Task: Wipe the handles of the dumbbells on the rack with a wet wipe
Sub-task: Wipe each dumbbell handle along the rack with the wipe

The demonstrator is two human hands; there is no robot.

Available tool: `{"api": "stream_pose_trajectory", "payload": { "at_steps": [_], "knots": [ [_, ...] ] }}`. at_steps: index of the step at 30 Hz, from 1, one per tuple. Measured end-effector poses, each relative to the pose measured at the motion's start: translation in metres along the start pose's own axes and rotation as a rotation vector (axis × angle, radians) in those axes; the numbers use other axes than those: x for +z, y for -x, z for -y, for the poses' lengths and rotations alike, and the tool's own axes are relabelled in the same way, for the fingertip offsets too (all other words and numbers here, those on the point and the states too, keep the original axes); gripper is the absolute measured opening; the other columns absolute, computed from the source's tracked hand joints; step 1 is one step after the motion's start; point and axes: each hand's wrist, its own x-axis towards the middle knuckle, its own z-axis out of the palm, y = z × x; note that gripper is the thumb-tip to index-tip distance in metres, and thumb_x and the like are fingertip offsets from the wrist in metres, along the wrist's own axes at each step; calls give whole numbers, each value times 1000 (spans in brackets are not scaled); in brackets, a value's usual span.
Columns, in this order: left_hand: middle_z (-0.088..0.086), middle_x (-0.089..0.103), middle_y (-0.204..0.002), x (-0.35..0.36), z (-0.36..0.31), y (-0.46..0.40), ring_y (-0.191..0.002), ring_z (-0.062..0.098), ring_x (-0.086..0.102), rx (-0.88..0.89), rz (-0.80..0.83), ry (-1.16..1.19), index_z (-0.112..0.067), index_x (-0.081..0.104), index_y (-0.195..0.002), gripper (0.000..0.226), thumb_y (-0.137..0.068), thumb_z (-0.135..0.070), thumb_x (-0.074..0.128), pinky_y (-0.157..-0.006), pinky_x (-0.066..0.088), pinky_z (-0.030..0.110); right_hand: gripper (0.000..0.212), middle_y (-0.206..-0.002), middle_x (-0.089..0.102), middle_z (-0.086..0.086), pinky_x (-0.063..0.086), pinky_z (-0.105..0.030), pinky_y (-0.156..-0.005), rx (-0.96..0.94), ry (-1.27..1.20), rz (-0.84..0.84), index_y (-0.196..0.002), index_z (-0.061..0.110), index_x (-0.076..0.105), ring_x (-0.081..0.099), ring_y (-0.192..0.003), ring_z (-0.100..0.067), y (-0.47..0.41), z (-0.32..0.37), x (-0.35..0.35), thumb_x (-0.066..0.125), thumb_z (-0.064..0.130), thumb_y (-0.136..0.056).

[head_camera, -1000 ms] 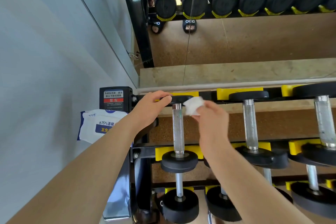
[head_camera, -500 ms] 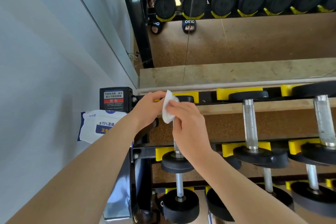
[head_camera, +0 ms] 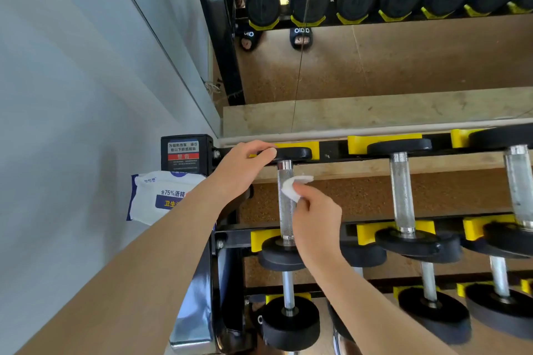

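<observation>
Knurled steel handle (head_camera: 285, 202) of the leftmost dumbbell on the top tier gets the attention right now, standing between its far black rubber head (head_camera: 291, 153) and its near black head (head_camera: 281, 253), both seated in yellow plastic cradles on the black steel rack (head_camera: 227, 235). Folded white wet wipe (head_camera: 294, 189) sits against the right side of that handle, up in its far half, pinched in the curled fingers of the right hand (head_camera: 315, 215), which comes in from the lower right. Left hand (head_camera: 240, 168) is draped over the far head of the same dumbbell, fingers bent over its edge, apparently steadying it. Progress looks early: this is the first handle in the row, and the wipe touches only its upper stretch, so the near part down by the closer head likely remains to be done. Off to the right, the second chrome handle (head_camera: 401, 190) and the third handle (head_camera: 519, 184) on this tier wait well apart from both hands, and the lower-tier handles, such as the one at (head_camera: 288, 288), show no wipe near them either. Blue-and-white soft pack of wipes (head_camera: 155, 196) lies left of the rack, partly behind the left forearm, beside the black warning placard (head_camera: 184, 153)
</observation>
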Motion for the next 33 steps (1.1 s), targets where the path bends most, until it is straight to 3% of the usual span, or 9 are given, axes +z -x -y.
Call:
{"api": "stream_pose_trajectory", "payload": {
  "at_steps": [4,8,11,13,17,21,24,29,33],
  "knots": [
    [-22,59,-112,0,-4,1,-102,-5,51,22,5,7,-28,63,-134,34,-105,-37,47,-92,38,25,37,-125,64,-7,40,-20,-101,-426,138,-24,-119,6,68,56,-118,-18,7,-9,-1,62,-7,-86],
    [-28,56,-104,1,-6,2,-93,-8,51,29,-8,11,-28,64,-132,33,-106,-37,47,-79,38,18,35,-127,61,-4,53,-33,-96,-695,635,244,-107,8,72,49,-121,-25,-12,-22,2,77,6,-73],
    [-20,59,-110,2,-6,3,-94,-6,52,19,-16,23,-28,63,-134,34,-106,-38,47,-78,38,21,26,-115,68,2,55,-34,-90,-774,704,432,-98,9,76,53,-114,-21,-6,-35,-15,75,9,-72],
    [-15,60,-121,3,-5,4,-108,0,54,21,-17,29,-29,63,-135,35,-106,-39,46,-86,38,23,22,-109,70,5,53,-33,-95,-725,534,437,-92,10,77,56,-110,-17,-3,-39,-27,70,0,-74],
    [-13,60,-130,3,-4,5,-116,4,52,16,-18,40,-29,62,-136,36,-106,-39,46,-94,34,23,34,-116,68,-1,39,-24,-107,-597,289,146,-105,8,74,55,-113,-19,-17,-30,-24,66,-11,-77],
    [-13,62,-124,4,-6,5,-99,0,52,10,-32,30,-29,63,-135,35,-105,-39,47,-85,37,23,33,-124,63,6,39,-25,-106,-730,522,498,-112,17,72,47,-115,-15,-12,-29,-19,65,2,-83],
    [-15,62,-127,5,-5,6,-110,1,53,4,-36,46,-30,62,-135,35,-105,-39,47,-88,36,20,36,-125,60,16,37,-26,-109,-572,474,705,-117,25,70,40,-110,-1,-9,-41,-27,54,6,-92],
    [-16,59,-129,5,-7,6,-118,3,50,3,-22,24,-30,60,-138,37,-106,-39,46,-96,32,24,42,-123,65,21,35,-22,-108,-487,436,795,-118,24,72,45,-110,-1,-11,-32,-35,44,3,-94],
    [-16,59,-131,5,-5,5,-119,2,49,-8,-19,38,-31,60,-138,37,-105,-41,46,-97,31,25,36,-118,66,22,39,-21,-105,-390,359,709,-115,28,72,50,-113,4,-3,-45,-54,53,11,-90]
  ]
}}
